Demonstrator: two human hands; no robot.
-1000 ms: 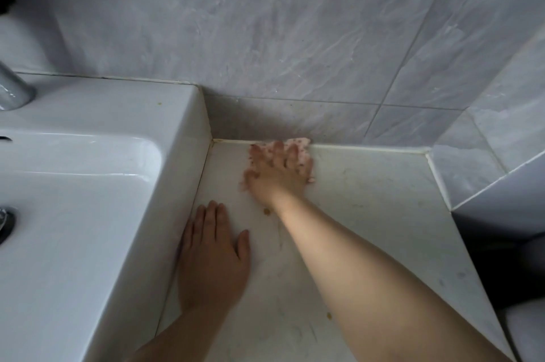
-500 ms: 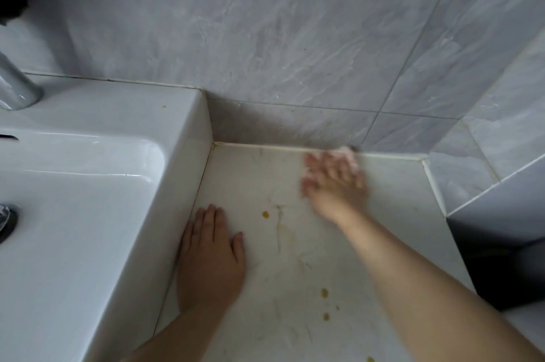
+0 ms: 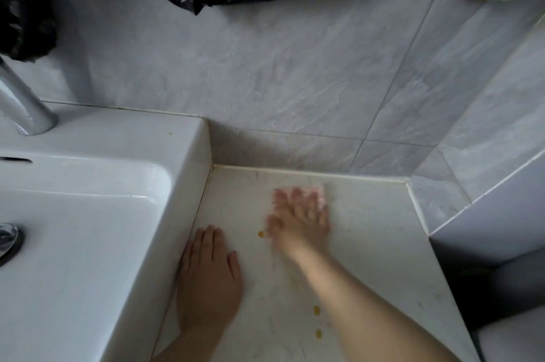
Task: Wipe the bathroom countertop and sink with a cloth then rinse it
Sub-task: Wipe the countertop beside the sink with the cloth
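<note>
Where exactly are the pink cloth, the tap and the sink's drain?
pink cloth (image 3: 317, 190): head view, its corner past the right hand's fingertips.
tap (image 3: 25, 106): head view, lower chrome stem.
drain (image 3: 7, 239): head view, chrome rim.

From my view the countertop (image 3: 368, 243) lies bare toward 3 o'clock of my right hand (image 3: 300, 220), until the tiled side wall (image 3: 442, 190). At 12 o'clock the back wall (image 3: 295, 149) blocks. At 9 o'clock the raised sink (image 3: 188, 184) side stands, my left hand (image 3: 208, 282) flat against it. Yellow spots (image 3: 317, 310) lie at 6.
</note>
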